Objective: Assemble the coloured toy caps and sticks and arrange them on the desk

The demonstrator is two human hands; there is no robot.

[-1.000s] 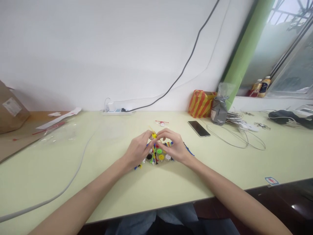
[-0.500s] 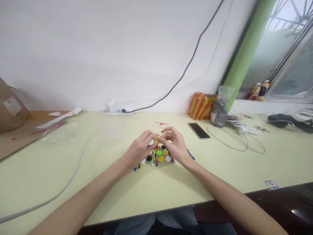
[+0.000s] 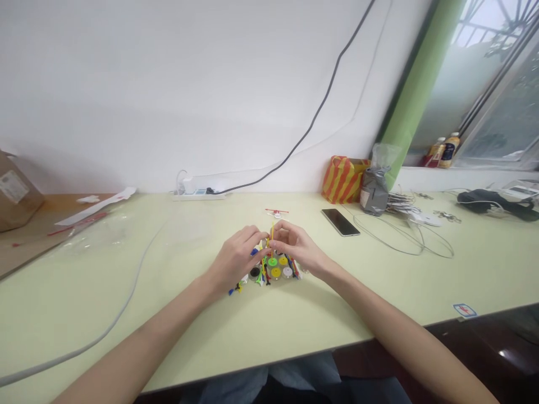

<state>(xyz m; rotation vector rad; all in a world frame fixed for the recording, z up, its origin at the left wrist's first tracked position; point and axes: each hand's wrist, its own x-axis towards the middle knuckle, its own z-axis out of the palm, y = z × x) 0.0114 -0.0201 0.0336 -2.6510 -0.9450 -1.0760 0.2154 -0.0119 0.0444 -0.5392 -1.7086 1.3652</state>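
A thin yellow plastic stick point(image 3: 272, 231) stands roughly upright in the pinched fingertips of my right hand point(image 3: 298, 246). My left hand point(image 3: 238, 252) is closed just beside it, fingertips together at a small yellow plastic piece that they partly hide. Below both hands lies a cluster of small round parts with coloured discs: a green disc point(image 3: 273, 262), a yellow disc point(image 3: 275, 272), a black disc point(image 3: 255, 272) and a white disc point(image 3: 287, 272). Several coloured plastic strips point(image 3: 266, 275) lie among them. My fingers cover the back of the cluster.
Beyond my hands sits a small red-and-white propeller piece point(image 3: 277, 213). A phone point(image 3: 340, 222), a striped bag point(image 3: 344, 179) and a grey bag point(image 3: 374, 192) are at back right. A power strip point(image 3: 197, 194) lies along the wall; a grey cable point(image 3: 122, 303) crosses the left side.
The yellow stick now stands more upright and shows more clearly above my right fingertips. Both hands remain close together over the cluster. The view has shifted slightly.
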